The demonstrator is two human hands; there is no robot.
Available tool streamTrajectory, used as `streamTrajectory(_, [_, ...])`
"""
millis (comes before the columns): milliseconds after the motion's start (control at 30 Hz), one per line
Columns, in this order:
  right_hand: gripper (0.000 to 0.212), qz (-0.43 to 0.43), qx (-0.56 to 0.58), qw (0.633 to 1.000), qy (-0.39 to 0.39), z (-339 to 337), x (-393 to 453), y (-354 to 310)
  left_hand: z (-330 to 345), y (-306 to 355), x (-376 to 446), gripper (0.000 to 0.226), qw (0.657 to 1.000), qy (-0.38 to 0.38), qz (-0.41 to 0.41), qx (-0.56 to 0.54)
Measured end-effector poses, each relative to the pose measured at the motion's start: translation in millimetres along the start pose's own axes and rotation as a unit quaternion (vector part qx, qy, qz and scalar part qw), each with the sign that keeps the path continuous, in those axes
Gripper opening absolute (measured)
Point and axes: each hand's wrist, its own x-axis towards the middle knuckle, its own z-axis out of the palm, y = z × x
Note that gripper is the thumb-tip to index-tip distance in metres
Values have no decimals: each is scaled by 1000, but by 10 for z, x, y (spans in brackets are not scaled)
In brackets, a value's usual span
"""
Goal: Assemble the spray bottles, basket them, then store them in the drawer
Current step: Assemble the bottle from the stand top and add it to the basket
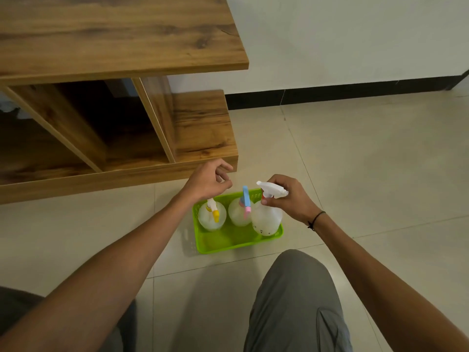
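Observation:
A green plastic basket (228, 243) sits on the tiled floor. Inside it stand a clear bottle with a yellow-tipped sprayer (212, 215) at the left and a clear bottle with a blue and pink sprayer (239, 212) in the middle. My right hand (291, 196) grips the neck of a third clear bottle with a white sprayer (266, 219), held tilted over the basket's right side. My left hand (209, 181) hovers above the left bottle, fingers loosely curled, holding nothing.
A wooden cabinet (121, 39) with open lower compartments (127, 138) stands at the left, its base edge just behind my left hand. A white wall with a black skirting (330, 94) runs behind. My grey-trousered knee (294, 301) is in front of the basket.

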Motion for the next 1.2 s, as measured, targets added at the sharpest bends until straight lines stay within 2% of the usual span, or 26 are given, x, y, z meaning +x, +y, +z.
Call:
streamTrajectory(267, [23, 5, 13, 999, -40, 128, -129, 255, 41, -353, -67, 23, 996, 23, -69, -51])
streamTrajectory(433, [25, 8, 25, 999, -25, 183, -171, 369, 82, -508, -128, 15, 991, 44, -96, -77])
streamTrajectory(533, [28, 12, 19, 1000, 10, 259, -213, 463, 109, -587, -205, 9, 988, 74, -108, -83])
streamTrajectory(633, [30, 16, 20, 999, 37, 350, -294, 560, 119, -711, -293, 14, 981, 113, -114, -106])
streamTrajectory(767, [30, 11, 31, 998, 52, 397, -378, 613, 117, -797, -390, 33, 959, 148, -146, -191])
streamTrajectory(867, [33, 13, 26, 998, 50, 383, -382, 611, 163, -911, -453, 35, 957, 146, -171, -184])
streamTrajectory(933, [39, 20, 0, 999, 35, 360, -370, 632, 216, -988, -507, 33, 960, 120, -191, -166])
streamTrajectory(1067, [65, 34, -58, 998, 1, 286, -358, 704, 332, -1102, -607, 31, 957, 83, -234, -151])
streamTrajectory(1200, [94, 84, -109, 990, -12, 214, -348, 740, 403, -1163, -678, 37, 937, 25, -283, -204])
